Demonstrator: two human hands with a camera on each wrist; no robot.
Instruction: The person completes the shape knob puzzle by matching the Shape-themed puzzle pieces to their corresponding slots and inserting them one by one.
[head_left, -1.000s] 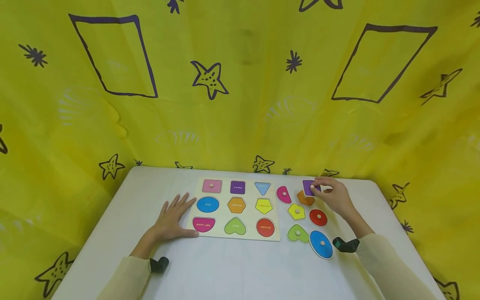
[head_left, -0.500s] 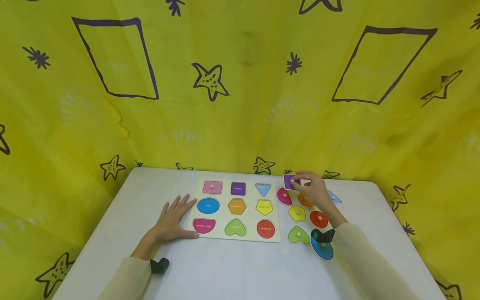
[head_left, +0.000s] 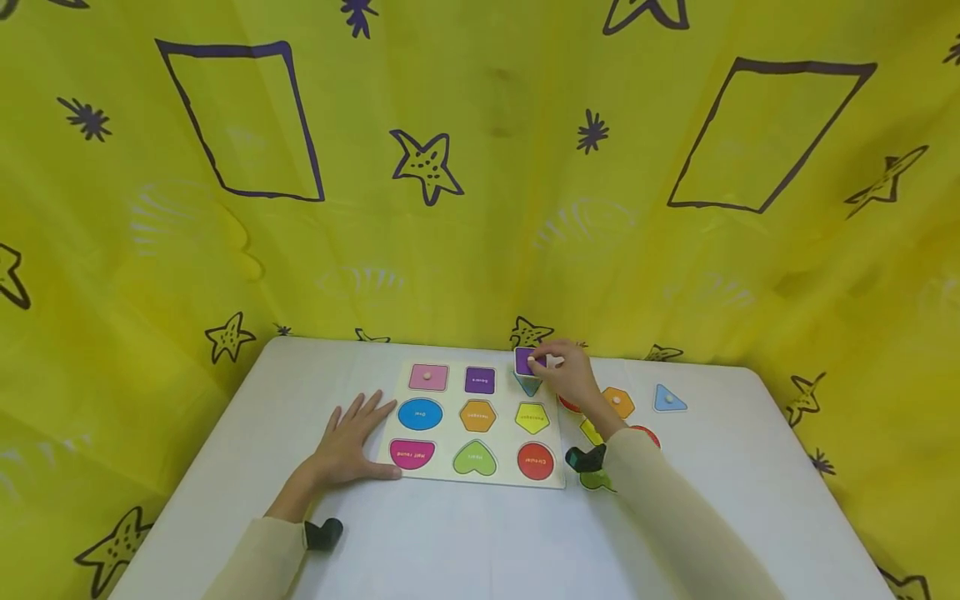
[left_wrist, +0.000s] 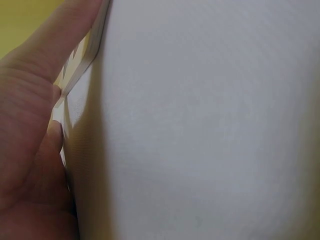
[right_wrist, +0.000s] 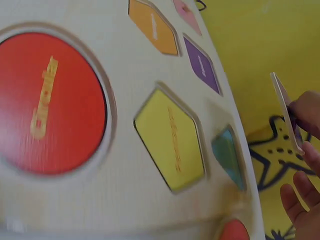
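Observation:
My right hand (head_left: 573, 379) pinches the knob of a purple square puzzle piece (head_left: 522, 360). It holds the piece raised over the far right corner of the puzzle board (head_left: 451, 429), partly covering the blue triangle recess (head_left: 529, 387). In the right wrist view the piece (right_wrist: 286, 110) shows nearly edge-on, apart from the board. The purple square recess (head_left: 480, 380) lies just left of it. A pink rectangle piece (head_left: 428, 377) with a knob sits in the far left recess. My left hand (head_left: 348, 450), fingers spread, rests on the table against the board's left edge.
Right of the board lie loose knobbed pieces: an orange hexagon (head_left: 618, 402), a blue triangle (head_left: 670, 398), a yellow pentagon (head_left: 589, 432), a green heart (head_left: 595, 481) and others. My right arm partly hides several. A yellow curtain (head_left: 480, 250) hangs behind the white table (head_left: 450, 542).
My right hand has carried the purple square piece leftward, from above the loose pieces to above the board's far right corner. The left hand has stayed at the board's left edge.

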